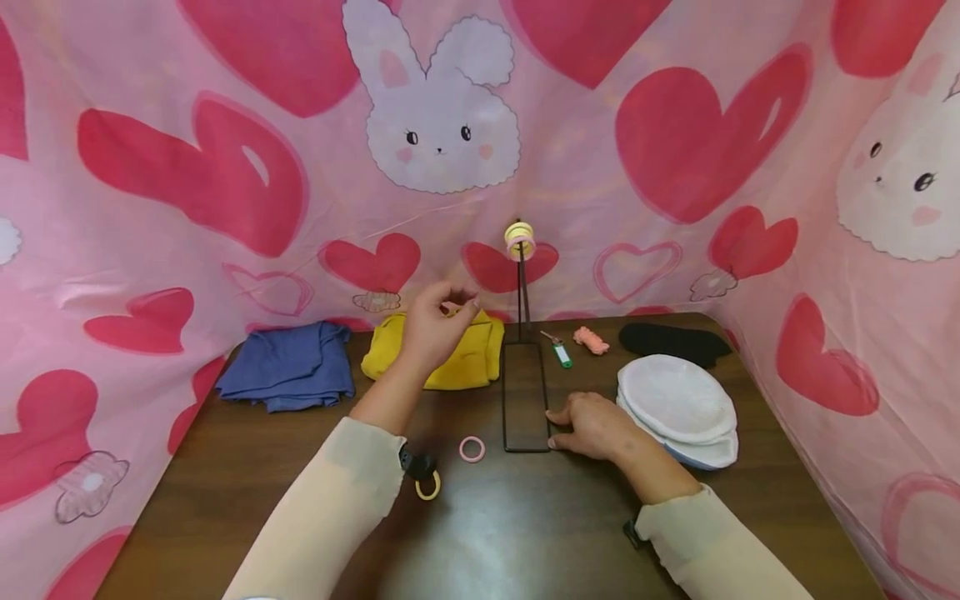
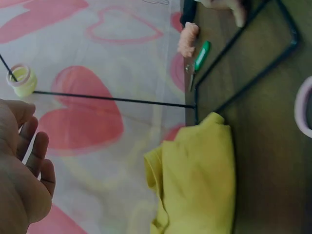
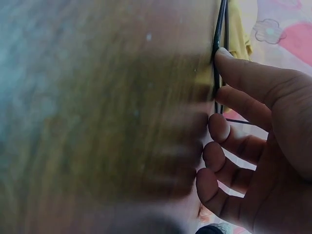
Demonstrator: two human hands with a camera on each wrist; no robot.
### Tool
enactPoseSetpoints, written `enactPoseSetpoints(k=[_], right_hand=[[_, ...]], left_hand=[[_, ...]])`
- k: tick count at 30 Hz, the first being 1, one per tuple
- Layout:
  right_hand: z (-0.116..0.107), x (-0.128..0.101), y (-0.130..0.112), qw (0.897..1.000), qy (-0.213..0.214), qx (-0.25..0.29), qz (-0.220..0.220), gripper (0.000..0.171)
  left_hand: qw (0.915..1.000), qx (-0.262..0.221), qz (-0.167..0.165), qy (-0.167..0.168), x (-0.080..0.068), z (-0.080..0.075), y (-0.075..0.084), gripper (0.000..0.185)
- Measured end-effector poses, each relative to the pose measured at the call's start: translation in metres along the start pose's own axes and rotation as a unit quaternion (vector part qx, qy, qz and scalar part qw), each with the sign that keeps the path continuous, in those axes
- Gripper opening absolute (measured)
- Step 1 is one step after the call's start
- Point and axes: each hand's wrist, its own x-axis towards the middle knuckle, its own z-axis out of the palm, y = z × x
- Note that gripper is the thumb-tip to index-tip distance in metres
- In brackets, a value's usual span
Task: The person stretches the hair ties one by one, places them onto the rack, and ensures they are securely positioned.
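Table (image 1: 525, 533): dark wood grain, smooth, sitting inside a pink cloth backdrop (image 1: 225, 167) printed with hearts and bunnies.

Landmark is the wire stand (image 1: 525, 400): thin black metal, rectangular base frame lying flat at table centre, upright rod rising from its far end. Rod top is carrying a stack of small rings (image 1: 519, 240), yellow and pink, soft-looking.

Largest items first:
- Blue cloth (image 1: 288, 367), folded, lying far left of the stand.
- Yellow cloth (image 1: 465, 354), folded, just left of the stand's far end.
- White round pads (image 1: 678, 408), stacked, just right of the stand.
- Black cloth (image 1: 671, 342), right of the stand, behind the pads.
- Orange knotted piece (image 1: 591, 339) and green-handled tool (image 1: 561, 352), right of the rod base.
- Pink ring (image 1: 472, 449), loose, just left of the stand's near corner.
- Yellow ring (image 1: 428, 487), further left and nearer, partly under the left sleeve.

Left hand (image 1: 435, 325) is hovering above the yellow cloth, left of the rod, fingers loosely curled with tips drawn together; can't tell if anything is pinched. Wrist view is showing relaxed fingers (image 2: 36, 151), nothing held.

Right hand (image 1: 592, 425) is resting flat on the table, fingers straight, fingertips (image 3: 222, 56) touching the stand's right base wire.
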Motion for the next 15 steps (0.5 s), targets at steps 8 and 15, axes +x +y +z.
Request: enactPoseSetpoints(k=[8, 15], right_hand=[[-0.003, -0.001, -0.004, 1.000, -0.002, -0.022, -0.007, 0.046], [0.000, 0.002, -0.010, 0.999, 0.017, -0.045, 0.009, 0.045]], left_hand=[[0.9992, 0.021, -0.012, 0.030, -0.030, -0.020, -0.010, 0.013], [0.9987, 0.025, -0.016, 0.042, -0.046, -0.032, -0.017, 0.011]])
